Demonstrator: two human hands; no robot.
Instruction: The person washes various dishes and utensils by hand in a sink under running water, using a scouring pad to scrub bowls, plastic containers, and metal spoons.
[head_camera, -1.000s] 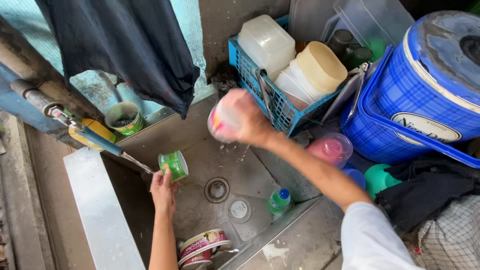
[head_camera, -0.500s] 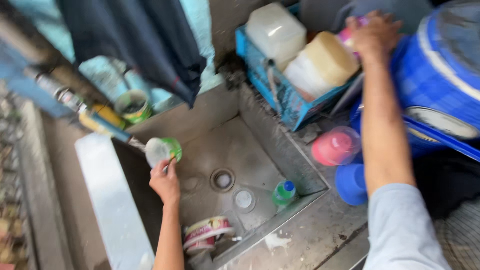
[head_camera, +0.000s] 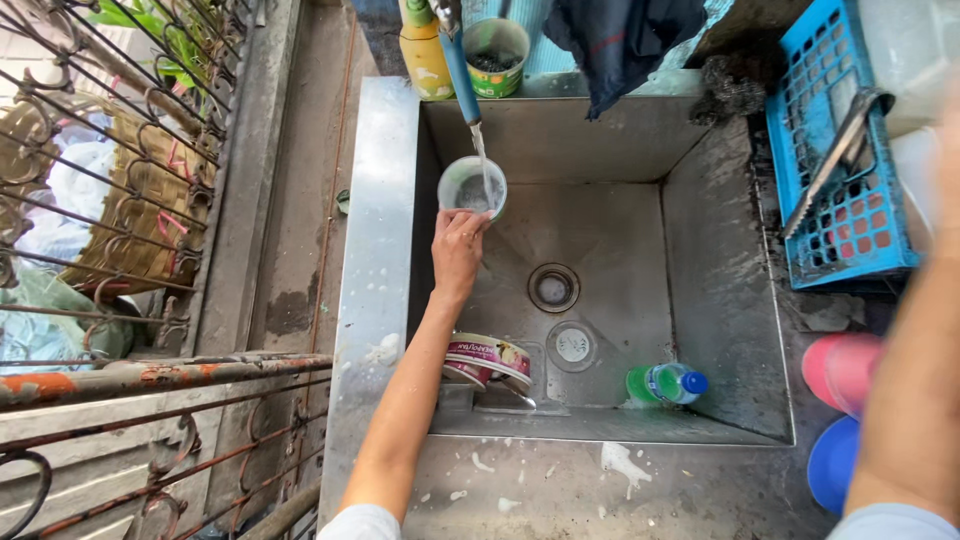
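Observation:
My left hand holds a small round cup by its rim, open end up, under the thin stream from a blue-sleeved tap at the far left of a steel sink. Water is running into the cup. My right forearm rises along the right edge of the view, blurred, beside a blue plastic basket. The right hand itself is cut off by the frame. In the sink lie stacked printed bowls, a round lid and a green bottle with a blue cap.
The drain is mid-sink. A yellow bottle, a green tub, a dark hanging cloth and a scouring pad line the back ledge. A pink cup and blue bowl sit right. Iron railing stands left.
The view has swung left and down over the sink. My left hand turned the cup upright under the tap. My right hand went up to the basket side and out of frame.

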